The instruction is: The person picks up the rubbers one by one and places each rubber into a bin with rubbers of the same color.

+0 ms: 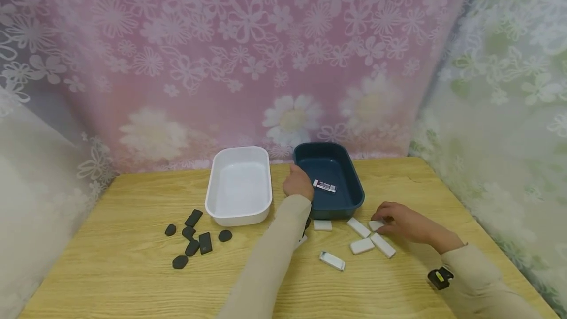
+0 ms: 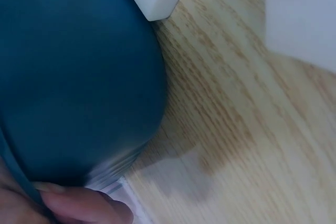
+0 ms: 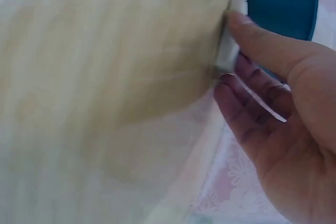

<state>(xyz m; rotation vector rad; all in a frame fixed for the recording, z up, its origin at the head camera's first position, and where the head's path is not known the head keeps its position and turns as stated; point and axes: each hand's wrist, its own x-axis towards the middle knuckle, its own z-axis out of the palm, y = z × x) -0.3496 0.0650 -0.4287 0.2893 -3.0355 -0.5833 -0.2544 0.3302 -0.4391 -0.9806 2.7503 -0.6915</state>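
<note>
Beige fabric sleeve (image 1: 267, 255), behind left grip (image 1: 299, 184), which pinches dark-blue rectangular plastic tray (image 1: 330, 167) by its edge; right grip (image 1: 400, 220), pinching small white rectangular block (image 1: 375, 225); similar blocks (image 1: 383, 245) just beside.

Looks like a little screened-off corner, can't really tell if it's somebody's home or a studio. Wood-grain surface (image 1: 128, 220), pink flowery curtain (image 1: 266, 63) along its far edge, greenish flowery curtain (image 1: 500, 112) down the right edge, pale curtain (image 1: 35, 186) by the left.

Arms (image 1: 271, 255) outstretched (both sleeved), right fingers (image 3: 236, 111) pinching
</note>
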